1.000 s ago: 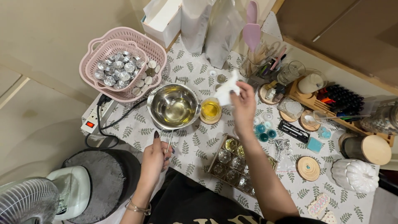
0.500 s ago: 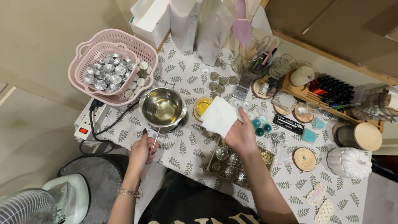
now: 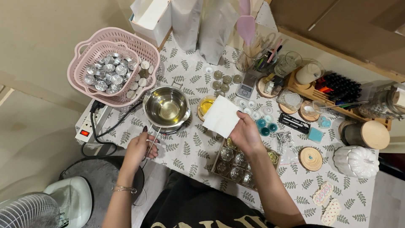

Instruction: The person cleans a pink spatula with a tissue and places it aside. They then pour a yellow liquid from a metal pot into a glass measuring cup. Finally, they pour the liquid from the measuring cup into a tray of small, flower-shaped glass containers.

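Note:
My left hand (image 3: 140, 148) grips the thin wire handle (image 3: 152, 139) of a steel pouring pot (image 3: 166, 107) that holds clear yellowish liquid and sits on a small hotplate. My right hand (image 3: 246, 135) holds a white folded tissue (image 3: 221, 116) by its lower right corner, just right of the pot and above a tray of small glass jars (image 3: 235, 162). A small glass of yellow liquid (image 3: 206, 106) stands half hidden behind the tissue.
A pink basket (image 3: 110, 67) of metal tealight cups stands at the back left. A power strip (image 3: 87, 128) hangs at the table's left edge. Paper bags, a utensil jar (image 3: 249, 59), a scale (image 3: 246, 90), wooden coasters, a white pumpkin jar (image 3: 356, 161) and a fan (image 3: 29, 210) surround the work area.
My right hand came down from the back of the table toward me with the tissue. My left hand shifted onto the pot's handle and closed on it.

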